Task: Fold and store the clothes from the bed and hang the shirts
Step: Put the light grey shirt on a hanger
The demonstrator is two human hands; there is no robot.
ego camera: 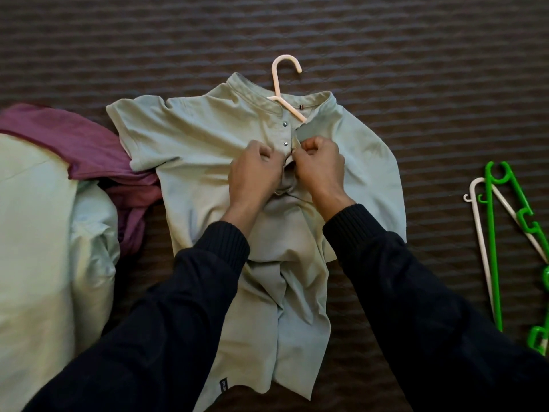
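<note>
A pale green shirt [190,150] with snap buttons lies spread on the dark bed, a pink hanger [281,84] inside it with its hook sticking out past the collar. My left hand [254,171] pinches the left edge of the shirt's placket just below two visible snaps. My right hand [319,166] pinches the right edge of the placket, knuckles up. The two hands meet at the front opening, and the cloth bunches between them.
A purple garment [98,162] and another pale green garment [44,233] lie at the left. A green hanger [493,257] and a white hanger [479,233] lie at the right edge. The dark quilted bedcover [416,84] stretches beyond the shirt.
</note>
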